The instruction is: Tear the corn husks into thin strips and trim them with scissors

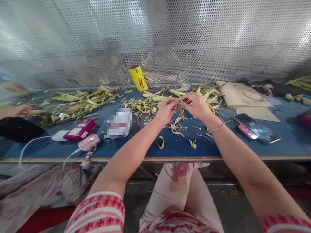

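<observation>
Both of my hands meet over the blue table [150,147], fingertips pinched together. My left hand [167,110] is closed on a small brownish plant piece [181,112], which hangs between the fingers. Touching the same piece from the other side, my right hand [198,106] is closed too, with a bracelet at its wrist. The fingers hide most of the piece. Behind them lie pale green stalks [155,96] and leafy strips [211,92]. A heap of dry scraps [141,106] is to the left. Curled peelings [178,127] lie below my hands.
A yellow cardboard tube [138,77] stands tilted near the perforated metal panel [194,38]. On the left are a magenta device [81,130], a clear case [89,142] with cables, and a co-worker's hand [24,111] by more stalks [82,100]. Rightward are a phone [261,129] and brown paper [239,94].
</observation>
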`<state>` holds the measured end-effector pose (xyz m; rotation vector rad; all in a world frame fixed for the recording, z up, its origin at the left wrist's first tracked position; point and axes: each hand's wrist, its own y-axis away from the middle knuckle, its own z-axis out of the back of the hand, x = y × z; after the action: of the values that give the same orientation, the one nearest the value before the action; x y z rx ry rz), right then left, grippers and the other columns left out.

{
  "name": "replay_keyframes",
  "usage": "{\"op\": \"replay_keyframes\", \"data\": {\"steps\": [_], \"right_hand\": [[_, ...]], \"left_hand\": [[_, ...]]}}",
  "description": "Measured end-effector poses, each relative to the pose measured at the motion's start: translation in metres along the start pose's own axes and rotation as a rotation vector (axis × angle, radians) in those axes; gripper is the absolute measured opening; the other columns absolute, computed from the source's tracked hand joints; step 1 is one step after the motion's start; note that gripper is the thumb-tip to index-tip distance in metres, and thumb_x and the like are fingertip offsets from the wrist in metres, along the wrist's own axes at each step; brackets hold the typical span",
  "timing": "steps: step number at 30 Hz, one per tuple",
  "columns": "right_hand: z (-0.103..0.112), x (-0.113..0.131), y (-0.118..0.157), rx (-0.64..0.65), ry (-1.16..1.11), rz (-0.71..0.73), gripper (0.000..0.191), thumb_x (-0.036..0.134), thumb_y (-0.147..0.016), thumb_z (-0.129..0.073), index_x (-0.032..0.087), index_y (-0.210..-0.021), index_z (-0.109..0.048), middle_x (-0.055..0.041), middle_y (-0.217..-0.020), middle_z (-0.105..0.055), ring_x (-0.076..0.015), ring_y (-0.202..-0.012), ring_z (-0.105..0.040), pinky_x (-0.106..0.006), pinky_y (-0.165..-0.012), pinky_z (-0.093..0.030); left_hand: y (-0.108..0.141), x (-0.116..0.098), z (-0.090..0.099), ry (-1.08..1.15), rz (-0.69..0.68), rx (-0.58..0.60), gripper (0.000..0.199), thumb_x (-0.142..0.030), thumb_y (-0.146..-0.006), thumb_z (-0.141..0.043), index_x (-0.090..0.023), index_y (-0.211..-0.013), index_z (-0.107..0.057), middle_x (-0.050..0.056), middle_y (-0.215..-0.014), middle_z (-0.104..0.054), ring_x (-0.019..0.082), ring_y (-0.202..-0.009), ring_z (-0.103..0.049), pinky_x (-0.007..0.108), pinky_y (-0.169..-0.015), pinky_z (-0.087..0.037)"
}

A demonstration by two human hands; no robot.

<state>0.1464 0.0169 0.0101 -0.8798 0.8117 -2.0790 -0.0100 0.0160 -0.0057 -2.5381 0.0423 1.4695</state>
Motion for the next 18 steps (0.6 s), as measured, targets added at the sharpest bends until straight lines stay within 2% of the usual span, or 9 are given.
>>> {"op": "replay_keyframes", "data": {"steps": [8, 18], "right_hand": [[-0.0003, -0.0016, -0.0006, 0.027, 0.021, 0.043, 0.010, 0.011, -0.084, -0.055, 0.019, -0.080, -0.060, -0.0055, -0.086, -0.061, -0.0182, -0.081, -0.059, -0.034, -0.073, -0.051], [-0.0014, -0.0036, -0.0007, 0.081, 0.014, 0.059, 0.013, 0.009, -0.087, -0.050, 0.020, -0.081, -0.054, -0.0056, -0.088, -0.057, -0.0200, -0.089, -0.056, -0.038, -0.082, -0.048]], "left_hand": [[0.0025, 0.0029, -0.0001, -0.085, -0.023, 0.048, 0.011, -0.009, -0.077, -0.068, -0.016, -0.072, -0.061, -0.003, -0.065, -0.062, 0.006, -0.061, -0.060, 0.024, -0.071, -0.052], [0.0027, 0.0021, 0.0003, -0.139, -0.044, 0.048, 0.009, -0.010, -0.077, -0.067, -0.015, -0.074, -0.060, -0.004, -0.065, -0.062, 0.006, -0.061, -0.060, 0.023, -0.068, -0.050]]}}
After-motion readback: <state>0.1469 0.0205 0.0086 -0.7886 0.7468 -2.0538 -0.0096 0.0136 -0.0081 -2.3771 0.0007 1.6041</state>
